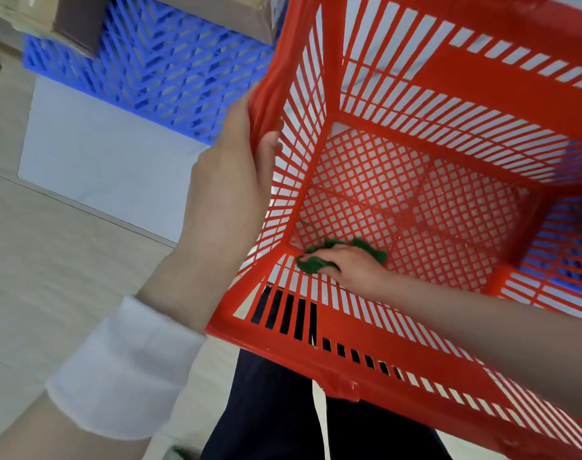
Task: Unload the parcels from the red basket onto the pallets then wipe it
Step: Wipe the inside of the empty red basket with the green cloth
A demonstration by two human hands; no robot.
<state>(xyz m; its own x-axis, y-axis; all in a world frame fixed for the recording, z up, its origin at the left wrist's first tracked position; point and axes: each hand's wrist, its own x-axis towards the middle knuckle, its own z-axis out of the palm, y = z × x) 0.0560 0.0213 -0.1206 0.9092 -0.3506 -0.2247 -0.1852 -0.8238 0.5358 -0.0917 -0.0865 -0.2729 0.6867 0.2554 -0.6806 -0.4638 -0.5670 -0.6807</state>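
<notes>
Evidently the unloading is done and the wiping step is in hand: the red basket [382, 356] holds no parcels, only a green cloth [311, 264] and the hand working it. The basket is held up off the floor [50, 247], tilted toward the person. The left hand [229, 184] grips its left wall just below the rim, thumb inside against the slats and the palm outside. The right hand [354, 265] reaches down inside, fingers curled on the cloth and pressing it into the near-left corner of the basket's bottom.

Two brown cardboard parcels [77, 24] sit on the blue pallet [143, 71] beyond the basket's left wall, at the pallet's far edge.

The next move probably calls for dragging the cloth across the rest of the bottom and up the walls while the left hand braces the basket against the push.

The basket is glossy moulded plastic, with slotted walls and a diamond-mesh bottom, so the soft, crumpled cloth may snag in the openings. The pallet is rigid blue plastic with a chevron lattice. A white knitted cuff [123, 366] covers the left forearm.
</notes>
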